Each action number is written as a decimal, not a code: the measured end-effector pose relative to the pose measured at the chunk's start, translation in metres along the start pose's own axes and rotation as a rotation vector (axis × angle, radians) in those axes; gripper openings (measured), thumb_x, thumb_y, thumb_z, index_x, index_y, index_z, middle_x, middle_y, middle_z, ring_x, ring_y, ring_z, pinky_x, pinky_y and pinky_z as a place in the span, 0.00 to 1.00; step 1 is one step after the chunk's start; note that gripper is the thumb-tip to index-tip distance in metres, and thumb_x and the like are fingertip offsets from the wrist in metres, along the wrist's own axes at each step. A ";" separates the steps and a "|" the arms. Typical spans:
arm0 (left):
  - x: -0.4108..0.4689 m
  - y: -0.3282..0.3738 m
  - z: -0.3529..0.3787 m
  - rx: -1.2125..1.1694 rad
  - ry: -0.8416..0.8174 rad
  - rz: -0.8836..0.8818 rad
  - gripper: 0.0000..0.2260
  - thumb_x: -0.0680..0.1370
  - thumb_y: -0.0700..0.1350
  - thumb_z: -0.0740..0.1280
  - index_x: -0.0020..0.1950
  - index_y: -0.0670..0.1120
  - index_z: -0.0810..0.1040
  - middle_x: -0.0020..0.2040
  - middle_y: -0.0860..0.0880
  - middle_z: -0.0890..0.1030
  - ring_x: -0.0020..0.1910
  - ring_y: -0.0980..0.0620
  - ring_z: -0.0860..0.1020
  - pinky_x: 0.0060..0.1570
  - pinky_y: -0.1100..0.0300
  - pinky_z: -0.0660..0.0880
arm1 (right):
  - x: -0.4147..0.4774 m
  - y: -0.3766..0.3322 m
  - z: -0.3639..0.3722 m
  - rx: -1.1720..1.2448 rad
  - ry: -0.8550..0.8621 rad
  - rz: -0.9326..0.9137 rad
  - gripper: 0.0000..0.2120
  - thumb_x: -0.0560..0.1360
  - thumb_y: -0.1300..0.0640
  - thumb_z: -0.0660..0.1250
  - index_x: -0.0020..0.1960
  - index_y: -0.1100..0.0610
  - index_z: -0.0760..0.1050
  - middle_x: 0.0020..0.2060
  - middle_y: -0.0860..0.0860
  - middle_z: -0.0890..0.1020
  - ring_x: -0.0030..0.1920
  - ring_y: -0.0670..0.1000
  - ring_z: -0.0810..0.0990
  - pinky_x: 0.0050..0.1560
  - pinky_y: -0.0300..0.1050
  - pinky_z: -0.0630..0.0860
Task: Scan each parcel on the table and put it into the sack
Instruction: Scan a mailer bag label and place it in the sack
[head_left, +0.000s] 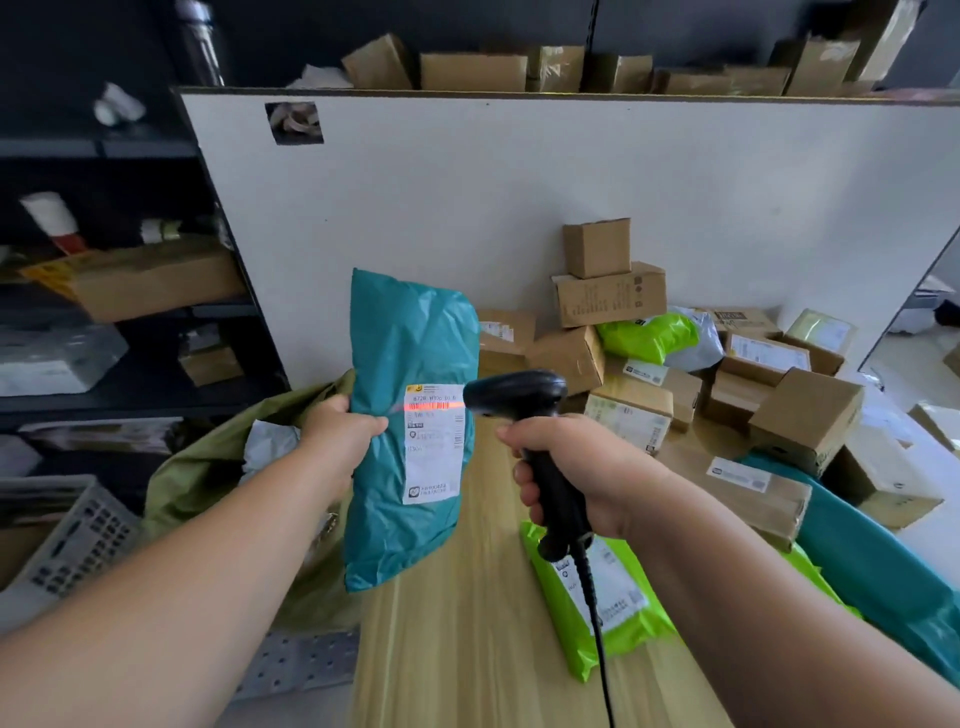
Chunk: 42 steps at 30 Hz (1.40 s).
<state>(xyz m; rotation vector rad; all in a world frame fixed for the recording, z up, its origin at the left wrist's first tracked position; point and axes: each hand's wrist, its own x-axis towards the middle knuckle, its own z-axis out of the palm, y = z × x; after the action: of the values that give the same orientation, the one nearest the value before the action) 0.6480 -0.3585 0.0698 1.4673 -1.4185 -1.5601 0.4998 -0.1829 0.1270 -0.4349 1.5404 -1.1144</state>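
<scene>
My left hand (340, 431) grips the left edge of a teal plastic mailer parcel (402, 353), holding it upright above the table's left end. Its white label faces me, and a red scan line crosses the label's top. My right hand (576, 473) grips the handle of a black barcode scanner (514, 397), whose head points left at that label from close by. The olive green sack (208, 467) gapes open below and left of the parcel, with a white parcel inside it. A lime green mailer (608, 618) lies on the wooden table (467, 649) under my right wrist.
Several cardboard boxes (613, 293) and mailers are piled at the table's back right against a white board (519, 208). A long teal mailer (883, 566) lies at the right edge. Dark shelving (130, 322) and a grey crate (78, 540) stand to the left.
</scene>
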 end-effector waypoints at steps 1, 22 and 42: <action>0.002 0.000 -0.006 -0.001 0.003 0.000 0.13 0.76 0.33 0.66 0.57 0.45 0.77 0.52 0.44 0.81 0.49 0.43 0.80 0.48 0.53 0.75 | 0.001 -0.003 0.006 -0.005 -0.005 0.009 0.12 0.77 0.55 0.68 0.38 0.57 0.69 0.26 0.52 0.73 0.25 0.50 0.71 0.28 0.40 0.69; 0.098 0.003 -0.142 0.014 0.138 0.027 0.10 0.75 0.33 0.67 0.53 0.43 0.78 0.48 0.44 0.81 0.47 0.44 0.80 0.51 0.52 0.77 | 0.058 -0.064 0.143 -0.024 -0.072 0.093 0.10 0.78 0.53 0.68 0.44 0.59 0.72 0.29 0.52 0.74 0.27 0.49 0.72 0.30 0.42 0.72; 0.197 -0.045 -0.194 0.372 0.131 0.014 0.08 0.75 0.35 0.62 0.49 0.43 0.78 0.45 0.42 0.81 0.44 0.41 0.79 0.46 0.50 0.77 | 0.131 -0.052 0.205 -0.038 0.038 0.144 0.11 0.77 0.54 0.69 0.54 0.60 0.73 0.29 0.53 0.75 0.27 0.49 0.73 0.29 0.41 0.73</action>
<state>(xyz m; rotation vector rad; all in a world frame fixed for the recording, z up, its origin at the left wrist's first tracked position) 0.7946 -0.5845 -0.0074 1.7305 -1.6989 -1.2094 0.6313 -0.3938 0.1123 -0.3238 1.6023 -0.9883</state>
